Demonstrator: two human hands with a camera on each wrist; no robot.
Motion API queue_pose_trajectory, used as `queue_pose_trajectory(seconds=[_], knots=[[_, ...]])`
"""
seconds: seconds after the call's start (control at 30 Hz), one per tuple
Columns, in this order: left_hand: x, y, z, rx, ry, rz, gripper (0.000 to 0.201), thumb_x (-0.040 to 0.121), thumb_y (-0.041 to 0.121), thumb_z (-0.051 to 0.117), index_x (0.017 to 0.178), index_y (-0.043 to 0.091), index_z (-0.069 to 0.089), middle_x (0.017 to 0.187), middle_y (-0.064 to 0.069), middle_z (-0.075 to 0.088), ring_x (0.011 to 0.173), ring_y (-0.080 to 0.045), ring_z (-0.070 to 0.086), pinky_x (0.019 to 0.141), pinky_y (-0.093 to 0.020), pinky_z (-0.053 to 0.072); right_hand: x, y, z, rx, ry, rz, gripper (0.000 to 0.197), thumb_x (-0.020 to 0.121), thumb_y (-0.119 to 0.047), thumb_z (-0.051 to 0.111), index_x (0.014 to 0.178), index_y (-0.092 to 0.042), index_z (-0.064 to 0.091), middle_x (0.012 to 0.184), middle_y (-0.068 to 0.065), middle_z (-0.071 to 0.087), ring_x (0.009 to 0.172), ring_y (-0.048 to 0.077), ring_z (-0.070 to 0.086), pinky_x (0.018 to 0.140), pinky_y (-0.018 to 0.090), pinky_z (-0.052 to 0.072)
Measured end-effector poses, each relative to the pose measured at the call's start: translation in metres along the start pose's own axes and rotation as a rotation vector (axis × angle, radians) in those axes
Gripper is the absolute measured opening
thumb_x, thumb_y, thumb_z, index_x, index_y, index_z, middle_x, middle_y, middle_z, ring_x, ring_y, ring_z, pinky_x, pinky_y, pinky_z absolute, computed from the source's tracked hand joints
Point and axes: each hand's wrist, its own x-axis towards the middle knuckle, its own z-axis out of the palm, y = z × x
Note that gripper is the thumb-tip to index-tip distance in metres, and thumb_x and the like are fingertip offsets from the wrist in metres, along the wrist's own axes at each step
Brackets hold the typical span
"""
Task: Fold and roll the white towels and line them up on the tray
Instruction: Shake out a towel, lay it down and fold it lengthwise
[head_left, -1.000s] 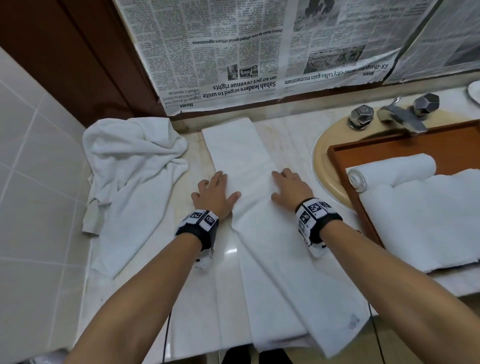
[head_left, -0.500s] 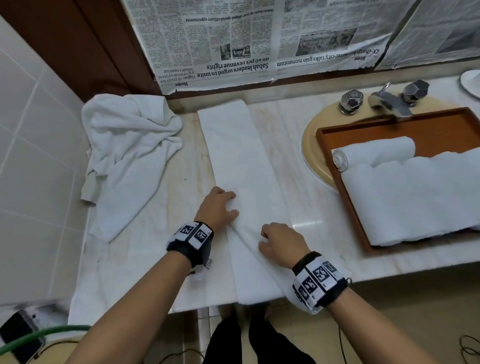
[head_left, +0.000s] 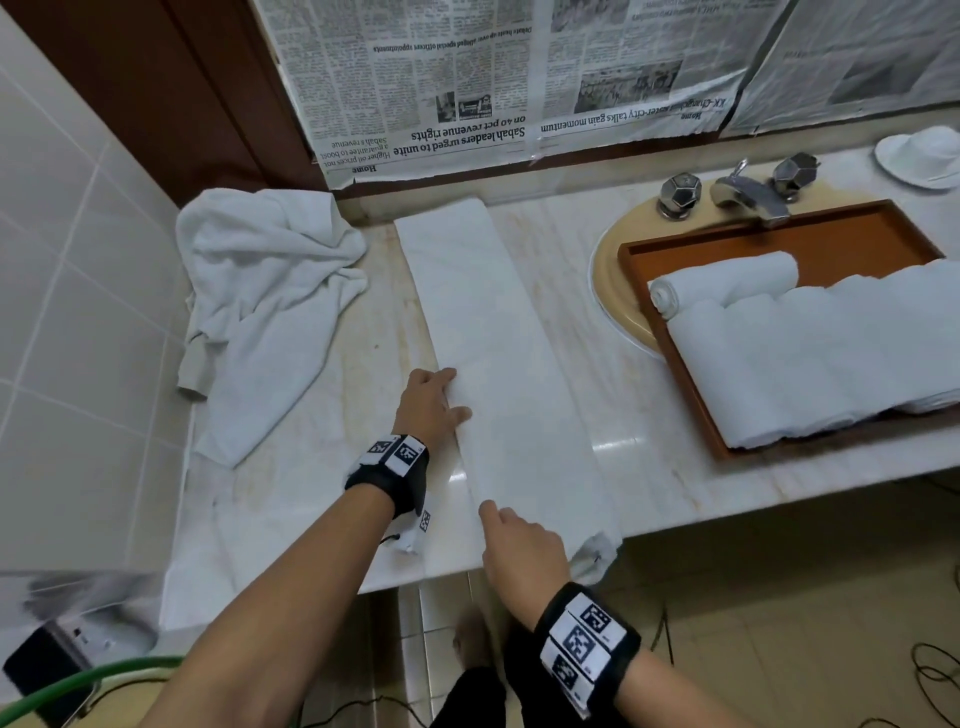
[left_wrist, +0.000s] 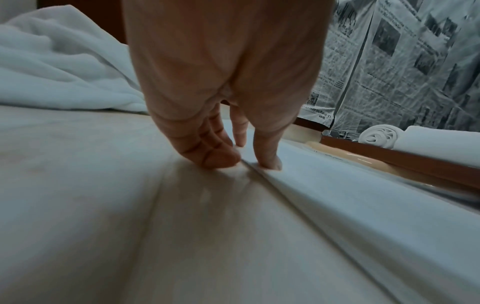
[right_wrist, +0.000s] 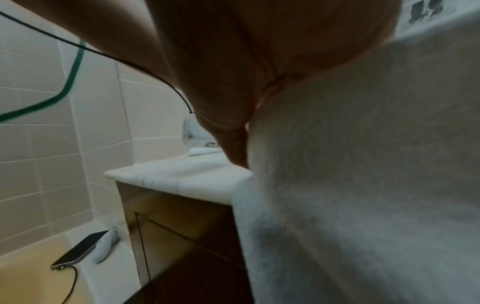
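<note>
A long folded white towel (head_left: 498, 364) lies lengthwise on the marble counter (head_left: 311, 493). My left hand (head_left: 441, 395) presses flat on its left edge at mid-length; in the left wrist view the straight fingertips (left_wrist: 223, 160) sit on the counter and the thumb on the towel's edge (left_wrist: 324, 185). My right hand (head_left: 519, 540) grips the towel's near end at the counter's front edge, and cloth (right_wrist: 363, 164) covers its fingers. A brown tray (head_left: 675, 364) over the sink holds several rolled white towels (head_left: 831, 364), one roll (head_left: 727, 280) lying behind the others.
A crumpled white towel (head_left: 270, 301) lies at the counter's left end against the tiled wall. Faucet (head_left: 748, 195) and taps stand behind the tray. Newspaper (head_left: 519, 78) covers the wall above. A phone (right_wrist: 78, 253) and green hose (head_left: 78, 680) lie low on the left.
My right hand has slid down the towel from mid-length to its near end at the counter's edge. The overhanging end has shortened. My left hand stays on the towel's left edge.
</note>
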Motion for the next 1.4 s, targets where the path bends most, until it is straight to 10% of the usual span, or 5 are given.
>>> queue_pose_trajectory(seconds=[0.47,0.7,0.9,1.13,1.4], knots=[[-0.012,-0.002,0.005,-0.005,0.02,0.03,0.059,0.095,0.023,0.063,0.149,0.014,0.041,0.14,-0.011,0.036,0.124,-0.026,0.048,0.103,-0.029,0.037,-0.056,0.029,0.054,0.205,-0.083,0.106,0.034,0.093,-0.025,0.055,0.121,-0.019,0.037,0.118,0.003,0.052,0.098,0.028,0.06,0.076,0.037,0.045],[-0.047,-0.011,0.02,0.221,-0.008,0.12,0.062,0.093,0.046,0.059,0.148,0.025,0.039,0.152,-0.003,0.031,0.135,-0.029,0.031,0.107,-0.046,0.035,0.005,0.067,-0.01,0.233,0.377,-0.15,0.045,0.09,-0.047,0.039,0.117,-0.017,0.056,0.111,0.0,0.057,0.099,0.019,0.054,0.084,0.038,0.048],[-0.05,-0.006,0.037,0.484,-0.065,0.043,0.076,0.094,0.071,0.03,0.157,0.038,0.001,0.165,0.016,-0.009,0.152,-0.024,-0.002,0.115,-0.053,0.017,0.098,0.095,-0.055,-0.077,0.186,-0.181,0.062,0.1,-0.048,0.033,0.154,-0.019,0.023,0.163,-0.002,0.015,0.15,0.021,0.013,0.117,0.04,0.021],[-0.019,0.002,0.03,0.47,-0.022,-0.036,0.069,0.099,0.065,0.019,0.156,0.039,-0.008,0.162,0.024,-0.015,0.152,-0.023,-0.01,0.116,-0.056,0.008,0.127,0.097,-0.077,-0.197,0.185,-0.288,0.061,0.098,-0.049,0.039,0.148,-0.015,0.033,0.159,0.003,0.025,0.14,0.027,0.03,0.109,0.041,0.029],[0.033,0.008,0.015,0.454,-0.016,-0.078,0.068,0.099,0.065,0.015,0.156,0.04,-0.012,0.16,0.026,-0.017,0.152,-0.021,-0.013,0.118,-0.058,0.002,0.191,0.104,-0.08,-0.198,0.114,-0.322,0.09,0.078,-0.065,-0.012,0.157,-0.021,-0.006,0.164,-0.004,-0.014,0.151,0.016,-0.012,0.12,0.039,-0.005]])
